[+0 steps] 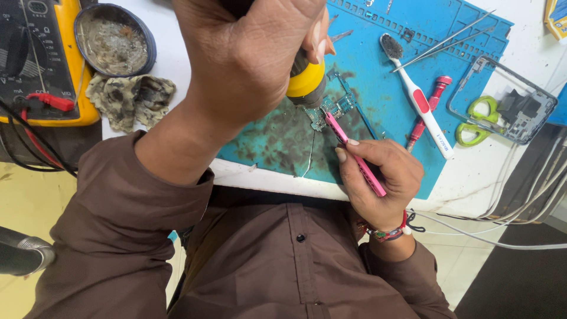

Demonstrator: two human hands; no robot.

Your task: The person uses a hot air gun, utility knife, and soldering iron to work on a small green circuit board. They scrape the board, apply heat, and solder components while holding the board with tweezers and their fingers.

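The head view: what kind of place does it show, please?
Probably a small electronics repair bench. A blue work mat carries a small circuit board, a yellow multimeter stands at one side, and the left hand holds a yellow-collared heated tool while the right hand holds pink tweezers.

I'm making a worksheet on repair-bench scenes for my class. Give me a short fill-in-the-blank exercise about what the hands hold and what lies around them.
1. The right hand holds a slim ____ tool whose tip points at the small circuit board.
2. The left hand grips a tool with a ____ collar above the board.
3. The board lies on a ____ work mat.
4. The toothbrush on the mat is white and ____.

Missing words: pink; yellow; blue; red
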